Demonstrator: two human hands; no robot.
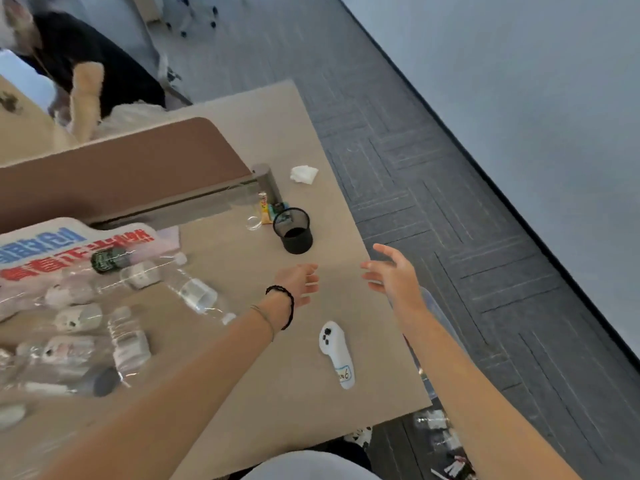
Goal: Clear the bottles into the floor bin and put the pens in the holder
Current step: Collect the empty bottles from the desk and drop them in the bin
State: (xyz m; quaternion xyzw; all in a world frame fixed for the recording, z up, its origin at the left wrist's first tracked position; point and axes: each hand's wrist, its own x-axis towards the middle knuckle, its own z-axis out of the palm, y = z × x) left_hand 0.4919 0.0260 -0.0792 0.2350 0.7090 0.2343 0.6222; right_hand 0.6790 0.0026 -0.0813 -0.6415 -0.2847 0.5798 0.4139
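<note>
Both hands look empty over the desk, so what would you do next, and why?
Probably swing the left hand back to the nearest clear bottle lying on the desk and grip it. Both it and the right hand hold nothing, many bottles remain, and the mesh holder shows no pens nearby.

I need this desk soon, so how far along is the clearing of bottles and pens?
Some rubbish already shows in the floor bin beside the desk. Nothing is in hand: the left hand and right hand hover open and empty. Many clear plastic bottles still lie on the beige desk, and no pens show in the black mesh holder, so most work remains.
</note>
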